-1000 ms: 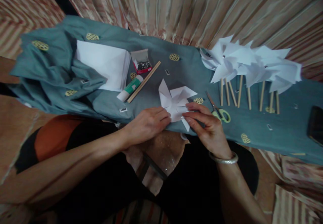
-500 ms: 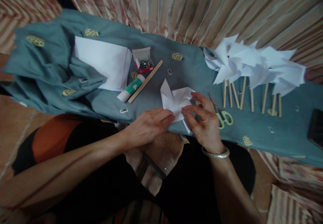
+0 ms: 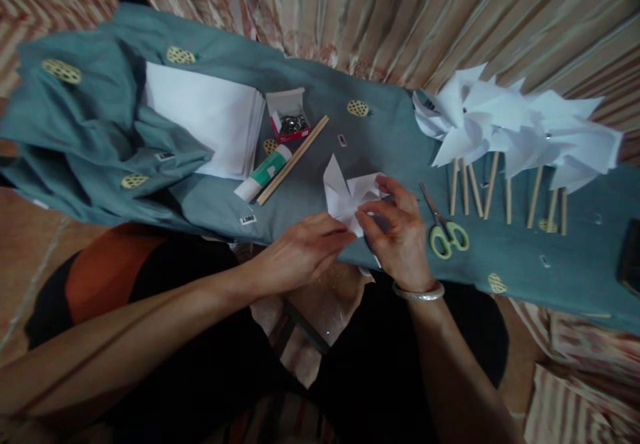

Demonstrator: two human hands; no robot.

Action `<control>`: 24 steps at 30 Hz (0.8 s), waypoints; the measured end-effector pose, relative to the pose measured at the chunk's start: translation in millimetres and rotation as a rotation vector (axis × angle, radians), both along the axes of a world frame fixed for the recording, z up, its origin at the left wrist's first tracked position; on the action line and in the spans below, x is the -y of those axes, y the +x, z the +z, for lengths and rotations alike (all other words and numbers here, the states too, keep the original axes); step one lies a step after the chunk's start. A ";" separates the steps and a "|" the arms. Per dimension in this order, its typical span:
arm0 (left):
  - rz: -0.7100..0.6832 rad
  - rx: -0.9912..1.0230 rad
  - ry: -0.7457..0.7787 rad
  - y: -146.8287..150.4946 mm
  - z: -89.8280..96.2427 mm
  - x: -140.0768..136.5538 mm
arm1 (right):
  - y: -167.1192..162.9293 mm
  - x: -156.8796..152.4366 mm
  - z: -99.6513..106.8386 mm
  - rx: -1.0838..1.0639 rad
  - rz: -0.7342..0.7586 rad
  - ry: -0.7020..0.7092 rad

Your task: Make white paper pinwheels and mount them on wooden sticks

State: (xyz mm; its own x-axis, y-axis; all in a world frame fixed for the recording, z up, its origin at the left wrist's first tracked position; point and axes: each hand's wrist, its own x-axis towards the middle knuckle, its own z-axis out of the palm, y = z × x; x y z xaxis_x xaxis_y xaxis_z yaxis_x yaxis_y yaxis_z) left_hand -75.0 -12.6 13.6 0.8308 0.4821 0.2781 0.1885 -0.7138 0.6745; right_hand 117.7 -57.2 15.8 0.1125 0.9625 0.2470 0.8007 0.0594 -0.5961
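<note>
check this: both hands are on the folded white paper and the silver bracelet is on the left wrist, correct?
Wrong side: the head view shows the silver bracelet on the right wrist. The left hand and right hand are on the folded white paper.

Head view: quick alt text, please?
The left hand and right hand hold a white paper pinwheel over blue-green cloth. Paper stack, glue stick, open box and wooden sticks lie left; green-handled scissors and stick-mounted pinwheels lie right.

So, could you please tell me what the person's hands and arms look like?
The left hand and right hand are ungloved, and both forearms are sleeveless where visible. A silver-coloured bangle circles the right wrist; none shows on the left.
</note>
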 end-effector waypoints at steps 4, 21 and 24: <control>0.007 0.068 -0.093 1.4 -1.5 -0.8 | 0.2 -0.1 -3.0 0.011 0.000 0.004; 0.014 0.038 -0.176 2.2 1.9 -3.3 | -2.9 5.9 2.7 0.062 0.007 0.068; 0.016 0.027 -0.183 2.8 2.7 -4.0 | -4.5 8.5 3.5 0.085 0.014 0.069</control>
